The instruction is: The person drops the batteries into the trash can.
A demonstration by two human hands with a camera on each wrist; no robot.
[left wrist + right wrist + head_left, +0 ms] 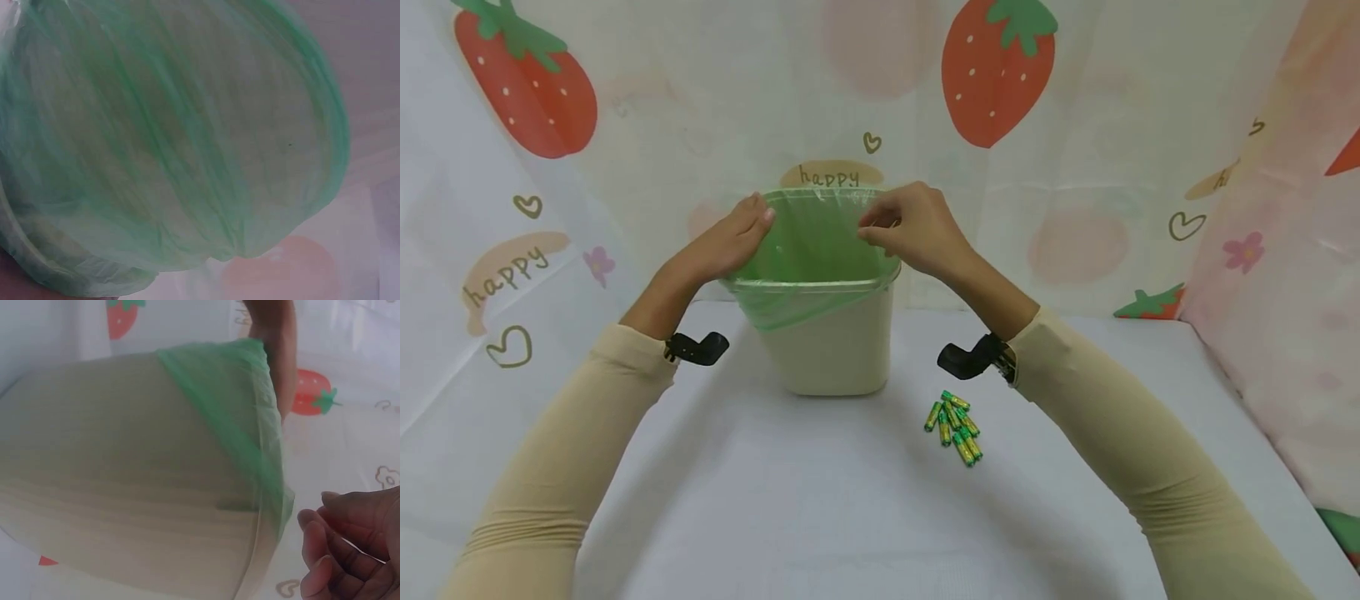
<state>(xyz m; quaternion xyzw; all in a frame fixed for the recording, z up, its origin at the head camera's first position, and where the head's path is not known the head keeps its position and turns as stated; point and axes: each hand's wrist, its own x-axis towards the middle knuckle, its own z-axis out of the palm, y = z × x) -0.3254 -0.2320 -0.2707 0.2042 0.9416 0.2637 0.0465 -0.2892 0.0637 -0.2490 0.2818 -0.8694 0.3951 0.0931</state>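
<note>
A beige knit-looking sleeve leads up to the left hand, which rests at the bin's left rim; whether it grips or only presses there I cannot tell. Just right of that hand spreads the green bag, thin, translucent plastic with glossy wrinkles. It lines the mouth and folds over the near rim, its darker edge band slanting, lower by the left hand and higher toward the right. The left wrist view shows it puffed and rounded, streaked with long creases. Between the two hands stands the bin, smooth off-white plastic with rounded corners, narrowing to its base; its long axis is upright, mouth facing up. The right hand is at the right rim, fingers curled, thumb near the index finger, just beside the bag's edge, with nothing visible in its grasp. Nearer the person than that hand, small green-and-gold batteries lie loosely heaped, pointing various ways.
</note>
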